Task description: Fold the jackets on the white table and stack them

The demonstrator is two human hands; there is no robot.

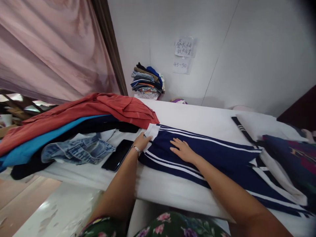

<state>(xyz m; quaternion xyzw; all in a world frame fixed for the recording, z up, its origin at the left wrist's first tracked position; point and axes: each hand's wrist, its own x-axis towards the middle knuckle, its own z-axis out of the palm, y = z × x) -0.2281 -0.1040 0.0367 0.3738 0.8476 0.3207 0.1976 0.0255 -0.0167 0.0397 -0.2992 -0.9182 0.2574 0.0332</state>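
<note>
A navy garment with white stripes along both long sides lies spread flat across the white table. At its near-left end is a white band. My left hand pinches the edge of that band, thumb on top; a bracelet circles the wrist. Farther right, my right hand rests palm down on the navy cloth, fingers spread and holding nothing. Beside my left wrist lies a black phone. Whether the garment is trousers or a top, I cannot tell.
Left of the phone are crumpled blue denim and a heap of clothes with a red garment uppermost. A folded stack stands against the wall. More clothes lie at the right. Handwritten papers hang on the wall.
</note>
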